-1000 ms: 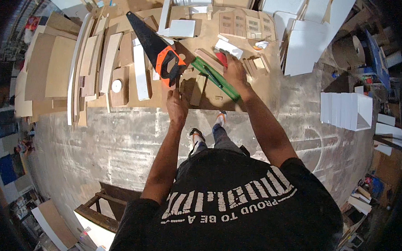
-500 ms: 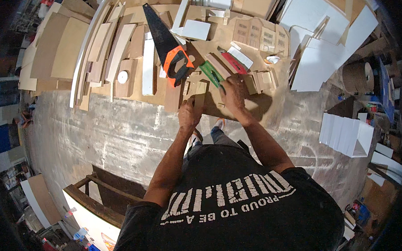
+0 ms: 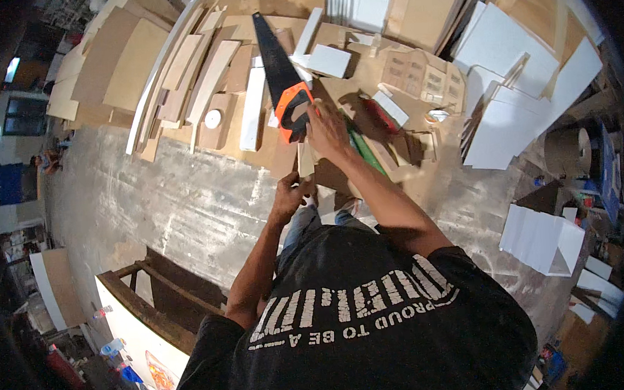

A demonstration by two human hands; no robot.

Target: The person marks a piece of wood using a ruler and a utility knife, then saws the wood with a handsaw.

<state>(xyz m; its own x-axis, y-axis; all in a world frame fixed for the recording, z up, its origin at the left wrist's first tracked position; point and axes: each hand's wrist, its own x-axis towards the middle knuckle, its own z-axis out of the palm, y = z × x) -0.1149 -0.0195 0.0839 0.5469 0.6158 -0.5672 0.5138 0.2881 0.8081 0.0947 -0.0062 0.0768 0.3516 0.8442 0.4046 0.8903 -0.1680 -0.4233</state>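
Observation:
My left hand [image 3: 292, 196] is closed around the lower end of a short, pale wooden strip [image 3: 305, 160], held near the table's front edge. My right hand [image 3: 328, 132] has its fingers at the handle of a hand saw [image 3: 295, 111]; some of them are hidden there. The saw has a dark blade and an orange and black handle, and its blade points away from me. Beside my right wrist lies a long green object [image 3: 367, 151], partly covered by the forearm. A red object [image 3: 380, 114] lies farther right, next to a white block [image 3: 391, 111].
Long boards and strips [image 3: 211, 80] lie along the table's left part. A wooden house-front model [image 3: 422, 76] stands at the far right, with white panels [image 3: 508, 103] beyond it. A wood-framed white unit [image 3: 146, 331] stands on the floor behind me at the left.
My right hand has moved left from the green object to the saw handle. The left hand has drawn slightly nearer to me with the wooden strip. The whole view has shifted.

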